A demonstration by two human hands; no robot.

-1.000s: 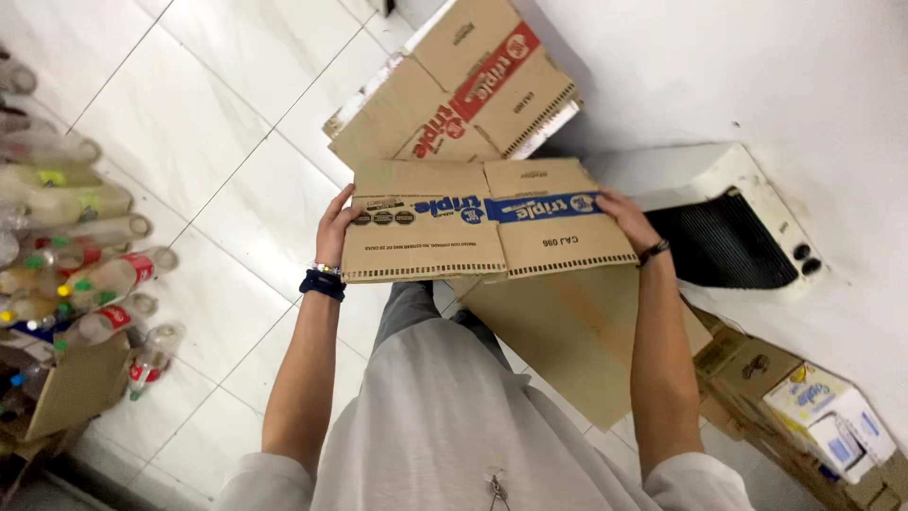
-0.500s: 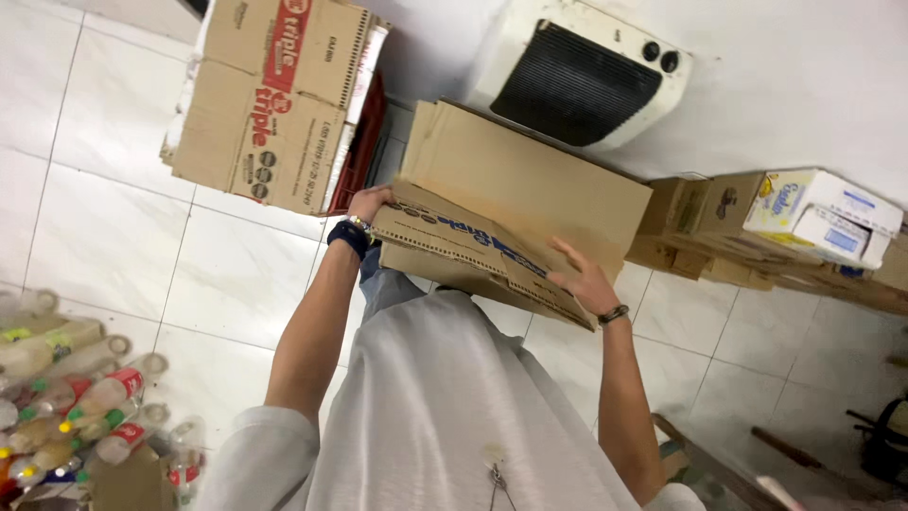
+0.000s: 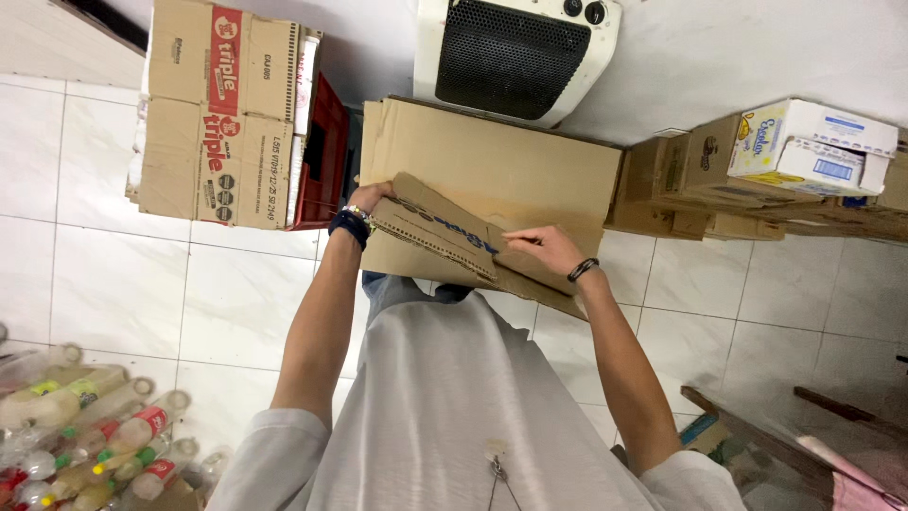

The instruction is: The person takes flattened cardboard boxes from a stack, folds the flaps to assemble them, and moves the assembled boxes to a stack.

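free: tiled floor (image 3: 123,284) left | blocked: heater (image 3: 515,57), box stack (image 3: 222,114)

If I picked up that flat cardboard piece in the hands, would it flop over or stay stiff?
Probably fairly stiff: the flattened cardboard piece shows corrugated edges and holds its shape between the left hand and right hand. It likely bends at its fold lines, though. It looks light, since fingertips alone seem to hold it up.
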